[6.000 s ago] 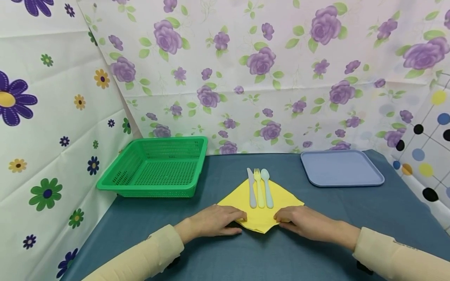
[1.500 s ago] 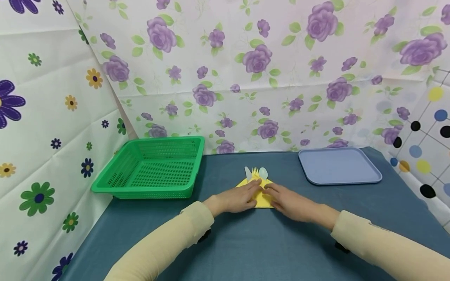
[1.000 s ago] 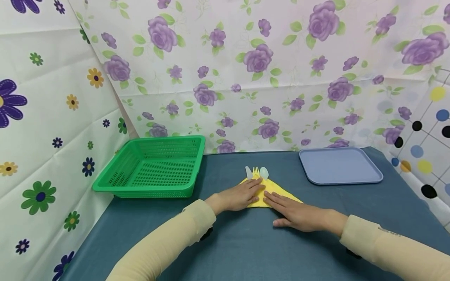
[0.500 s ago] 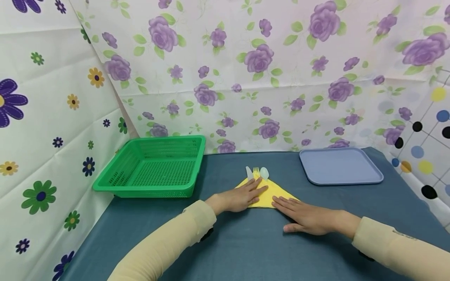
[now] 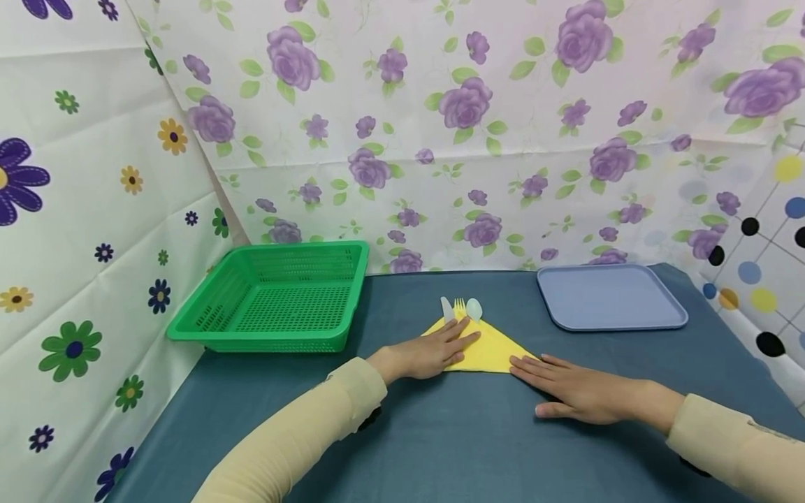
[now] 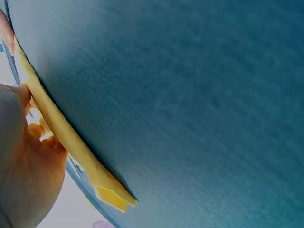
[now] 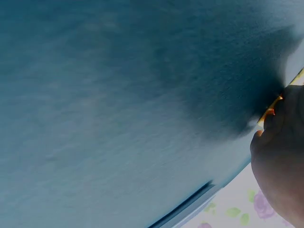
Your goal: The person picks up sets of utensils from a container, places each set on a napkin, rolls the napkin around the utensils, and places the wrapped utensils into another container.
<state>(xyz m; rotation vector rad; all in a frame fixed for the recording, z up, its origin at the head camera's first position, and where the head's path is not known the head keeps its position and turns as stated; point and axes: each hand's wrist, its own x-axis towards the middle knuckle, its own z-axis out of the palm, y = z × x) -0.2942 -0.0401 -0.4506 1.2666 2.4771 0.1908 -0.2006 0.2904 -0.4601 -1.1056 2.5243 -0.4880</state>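
A yellow napkin (image 5: 493, 347) lies folded into a triangle on the blue tabletop, its straight folded edge towards me. From its top stick out the ends of a knife (image 5: 446, 307), a fork (image 5: 460, 306) and a spoon (image 5: 474, 309); their handles are covered by the cloth. My left hand (image 5: 430, 351) rests on the napkin's left half with fingers spread. At the right corner, the straight fingers of my right hand (image 5: 578, 391) touch the cloth, thumb on the table. In the left wrist view the napkin's folded edge (image 6: 71, 137) runs beside my palm.
A green plastic basket (image 5: 264, 339) stands at the back left. At the back right lies a blue-grey tray (image 5: 613, 297). Flowered cloth (image 5: 402, 168) hangs behind the table (image 5: 465, 433) as a backdrop.
The napkin's near part has been folded up over the cutlery handles. Lately my right hand has slid right along the fold to the right corner, while my left hand has stayed in place.
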